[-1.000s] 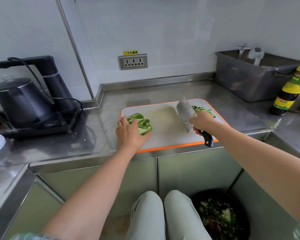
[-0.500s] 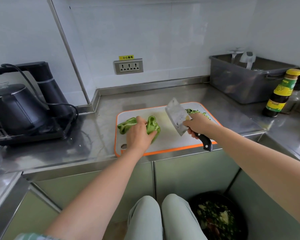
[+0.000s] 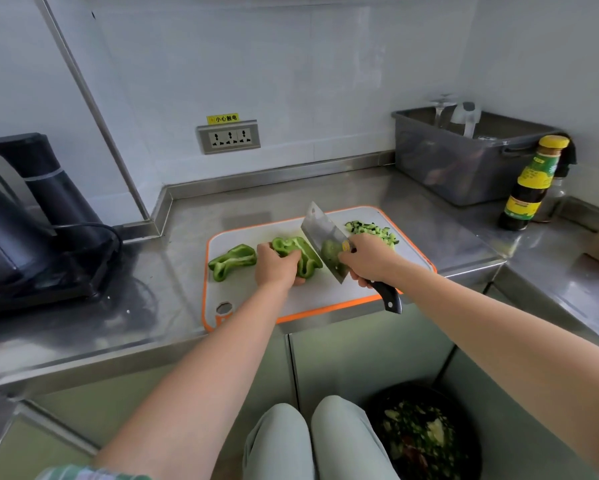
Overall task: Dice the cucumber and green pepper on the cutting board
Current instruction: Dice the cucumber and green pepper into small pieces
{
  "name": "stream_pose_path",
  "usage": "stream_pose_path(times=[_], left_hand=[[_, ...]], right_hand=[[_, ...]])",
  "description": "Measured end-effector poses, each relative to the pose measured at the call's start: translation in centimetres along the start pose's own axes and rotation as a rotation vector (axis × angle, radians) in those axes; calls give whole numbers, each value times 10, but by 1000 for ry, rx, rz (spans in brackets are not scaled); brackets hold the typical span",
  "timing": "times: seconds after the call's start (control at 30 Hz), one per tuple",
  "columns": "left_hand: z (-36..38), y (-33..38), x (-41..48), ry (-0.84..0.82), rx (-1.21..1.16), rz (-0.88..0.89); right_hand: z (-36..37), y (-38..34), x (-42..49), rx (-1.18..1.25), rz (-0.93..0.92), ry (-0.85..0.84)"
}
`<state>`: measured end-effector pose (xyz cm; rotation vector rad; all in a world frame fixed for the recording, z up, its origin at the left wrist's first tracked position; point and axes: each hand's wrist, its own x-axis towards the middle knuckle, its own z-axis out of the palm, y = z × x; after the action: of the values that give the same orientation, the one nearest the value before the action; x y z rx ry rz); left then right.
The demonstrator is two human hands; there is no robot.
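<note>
Left hand: our left hand [image 3: 277,268] curls over a pepper half [image 3: 303,252] and pins it to the board [image 3: 325,292].
Right hand: our right hand [image 3: 369,259] grips the black handle of the cleaver [image 3: 322,237]; the blade leans left, its edge at the right end of that half.
Pepper: a second pepper piece [image 3: 232,261] lies on the left part of the board, just beside our left hand.
Cucumber: the cucumber dice [image 3: 372,232] sit in a small heap at the far right corner of the board, behind our right hand.
Surface: the white, orange-rimmed board lies near the front edge of a steel counter [image 3: 152,306], which turns a corner on our right.
Room: we face a pale wall with a socket [image 3: 228,136] under a yellow label; a black kettle [image 3: 10,237] stands at left.
Tub: a grey tub [image 3: 464,161] stands against the wall and holds clear glassware [image 3: 464,114]; we cannot tell what else.
Bottle: a dark bottle [image 3: 533,183] with a yellow cap stands upright, just right of the tub.
Bin: a black bin [image 3: 422,438] on the floor beside our knees holds green scraps.
</note>
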<state>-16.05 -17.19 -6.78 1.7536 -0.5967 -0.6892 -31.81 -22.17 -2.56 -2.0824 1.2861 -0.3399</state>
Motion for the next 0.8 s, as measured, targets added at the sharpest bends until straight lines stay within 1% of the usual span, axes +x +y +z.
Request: stream_pose_path(times=[0.03, 0.07, 0.17, 0.2, 0.27, 0.37, 0.43, 0.5, 0.57, 0.63, 0.8], left_hand=[[-1, 0, 1, 2, 30, 24], [-2, 0, 1, 15, 119, 69], [-6, 2, 2, 89, 588, 237], [-6, 2, 2, 112, 659, 284], [-7, 1, 3, 118, 689, 343], [-7, -8, 6, 86, 665, 436], [-6, -15, 5, 97, 712, 497], [-7, -20, 4, 135, 757, 518], [-8, -24, 6, 159, 700, 513], [-10, -26, 8, 143, 679, 520], [-10, -31, 11, 126, 668, 601]], right_hand=[[1, -1, 2, -22, -15, 4], [2, -2, 4, -51, -26, 2], [6, -3, 9, -114, -40, -10], [7, -3, 10, -126, -44, -12], [8, -4, 12, -155, -47, -19], [7, -7, 13, -195, -44, -43], [6, -8, 14, -205, -42, -45], [3, -8, 14, -195, -47, -31], [1, -8, 15, -155, -44, -23], [-1, -10, 17, -140, -44, -16], [-7, -20, 14, -201, -62, -7]])
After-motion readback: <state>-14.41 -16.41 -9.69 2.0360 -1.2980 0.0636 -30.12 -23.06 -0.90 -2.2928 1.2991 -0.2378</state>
